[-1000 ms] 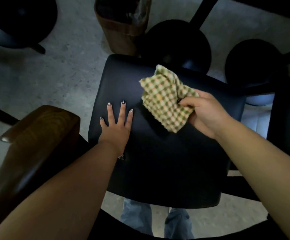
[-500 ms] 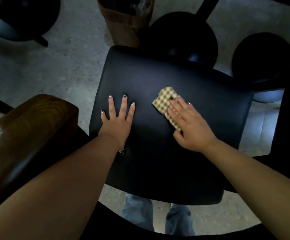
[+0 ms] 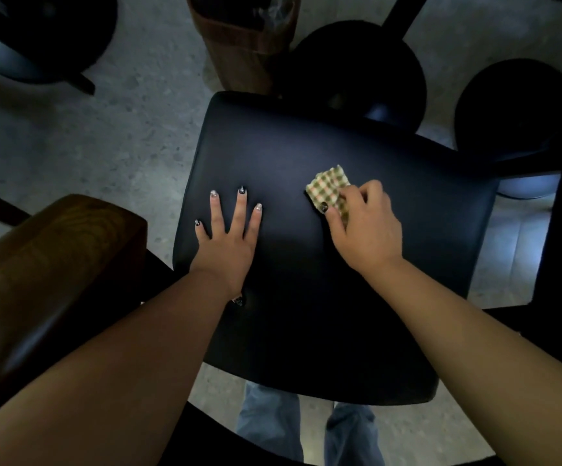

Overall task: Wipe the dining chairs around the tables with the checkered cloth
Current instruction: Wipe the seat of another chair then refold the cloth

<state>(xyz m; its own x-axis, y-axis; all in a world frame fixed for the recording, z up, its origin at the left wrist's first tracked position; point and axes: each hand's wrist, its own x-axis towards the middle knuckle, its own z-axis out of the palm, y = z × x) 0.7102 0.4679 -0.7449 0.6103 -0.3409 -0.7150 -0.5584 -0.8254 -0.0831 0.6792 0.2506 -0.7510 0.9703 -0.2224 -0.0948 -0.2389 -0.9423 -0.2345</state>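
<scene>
A dark padded chair seat (image 3: 306,331) fills the middle of the view. My left hand (image 3: 229,237) lies flat on its left part, fingers spread and straight. My right hand (image 3: 363,227) is on the seat's right part, its fingers curled over the green-and-cream checkered cloth (image 3: 328,185). The cloth is bunched small under that hand, and only its far corner shows past the fingertips, lying on the seat.
A wooden chair back or armrest (image 3: 47,264) is at the left. A wooden bin with a plastic liner (image 3: 242,45) stands beyond the seat. Round dark stools (image 3: 356,65) (image 3: 514,105) (image 3: 37,35) are on the speckled floor. My jeans (image 3: 306,428) show below the seat.
The right hand brought the hanging cloth down onto the seat, then shifted right and curled its fingers over it. The left hand stayed flat on the seat.
</scene>
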